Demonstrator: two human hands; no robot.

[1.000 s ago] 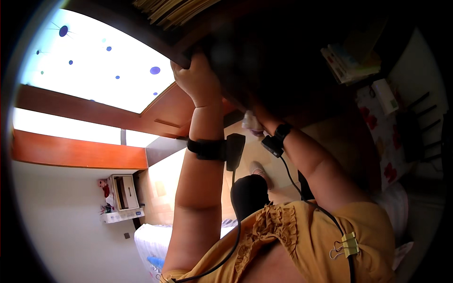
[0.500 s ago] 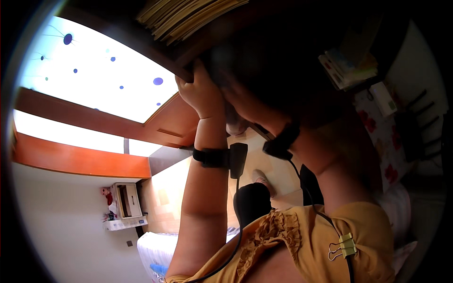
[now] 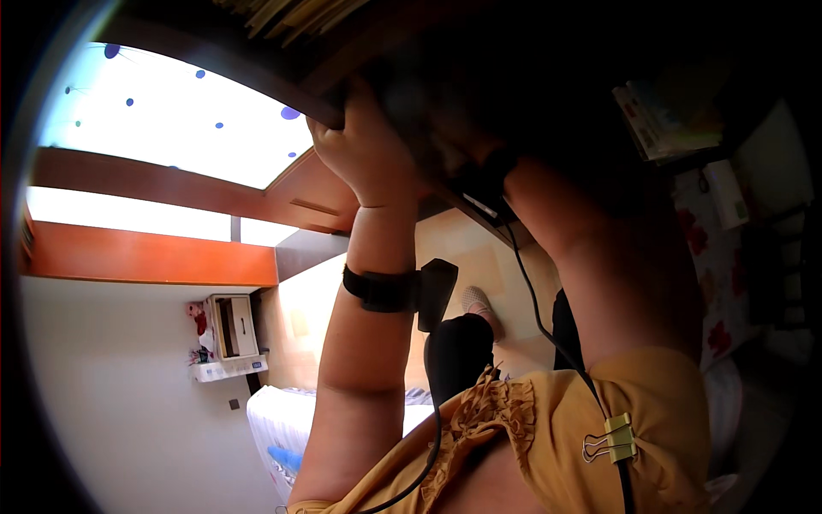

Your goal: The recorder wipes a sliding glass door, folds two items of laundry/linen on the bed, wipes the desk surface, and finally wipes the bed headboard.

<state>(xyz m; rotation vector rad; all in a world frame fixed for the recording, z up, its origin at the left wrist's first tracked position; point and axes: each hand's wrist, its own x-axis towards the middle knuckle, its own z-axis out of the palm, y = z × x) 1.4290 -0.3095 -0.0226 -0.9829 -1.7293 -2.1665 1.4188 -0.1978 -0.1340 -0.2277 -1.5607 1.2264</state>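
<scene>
My left hand point(image 3: 366, 150) is closed round the end of a dark brown wooden board point(image 3: 318, 106), the thumb showing at its near side. To its right, my right hand point(image 3: 454, 141) reaches into deep shadow. Its fingers are lost in the dark, and whether they hold anything is hidden. Below that wrist runs the edge of a dark panel point(image 3: 471, 211). Black straps with small modules circle both wrists, such as the left strap point(image 3: 377, 289), and cables run down from them.
Yellowed papers or books point(image 3: 300, 19) lie at the upper edge. A bright white panel with purple dots point(image 3: 188, 120) is at the left. More books point(image 3: 655, 128) and a white box point(image 3: 726, 195) are at the right. A wall shelf point(image 3: 229, 368) and tiled floor point(image 3: 454, 248) lie lower down.
My right hand has moved farther forward into the shadow, and its wrist is now darker. My left hand keeps its hold on the board. The whole view has shifted slightly.
</scene>
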